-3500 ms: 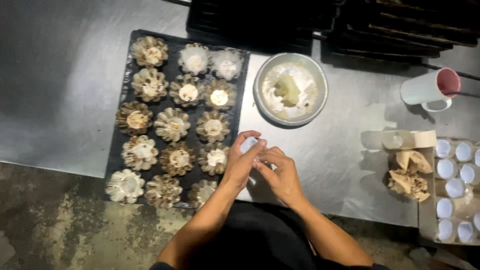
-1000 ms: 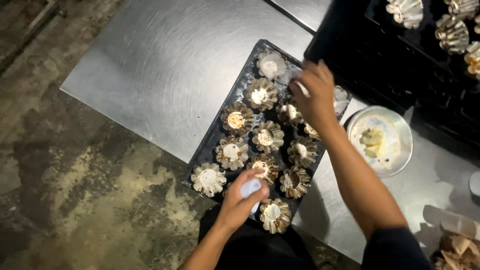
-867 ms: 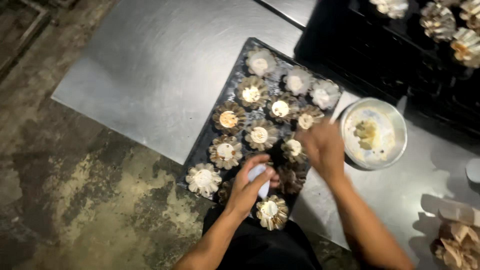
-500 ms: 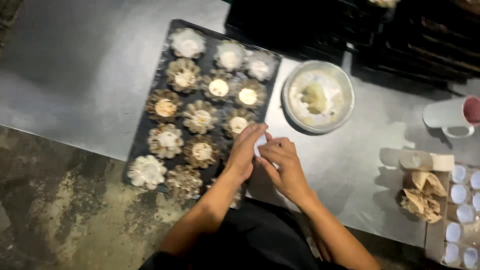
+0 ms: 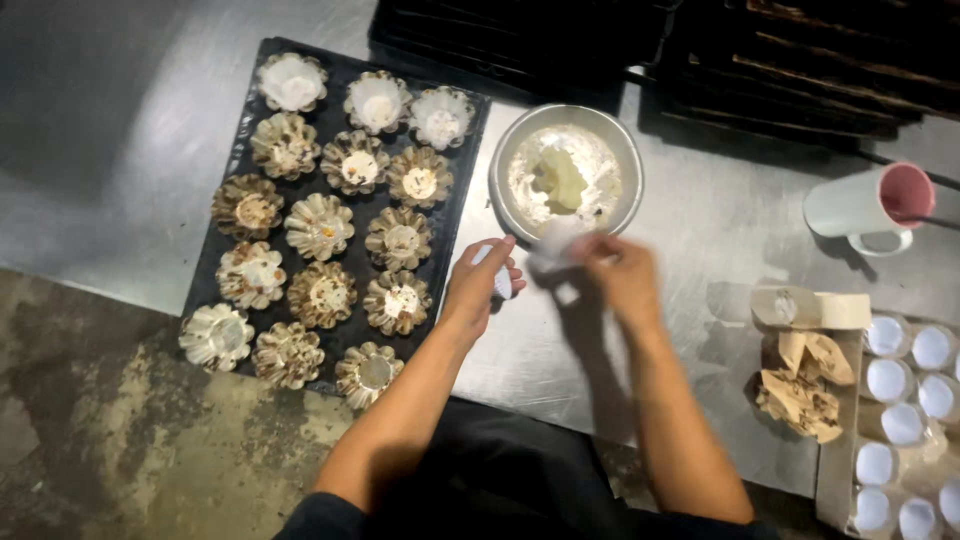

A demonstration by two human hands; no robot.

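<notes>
A black baking tray (image 5: 225, 175) on the steel table holds several fluted metal tart moulds (image 5: 320, 226). My left hand (image 5: 482, 283) is beside the tray's right edge, closed around a small white piece (image 5: 503, 285). My right hand (image 5: 618, 272) is blurred, just below a round metal bowl (image 5: 565, 175) with pale grease or dough in it, and pinches something white (image 5: 552, 250) at the bowl's near rim.
A white mug with a pink inside (image 5: 868, 208) stands at the right. Brown paper scraps (image 5: 805, 385) and a box of small white cups (image 5: 905, 410) lie at the right edge. Dark stacked trays (image 5: 640, 45) sit behind the bowl. The table's front edge runs below the tray.
My hands were together at the tray's lower right corner half a second ago. Now the right hand has moved right and up toward the bowl, and the left has stayed by the tray.
</notes>
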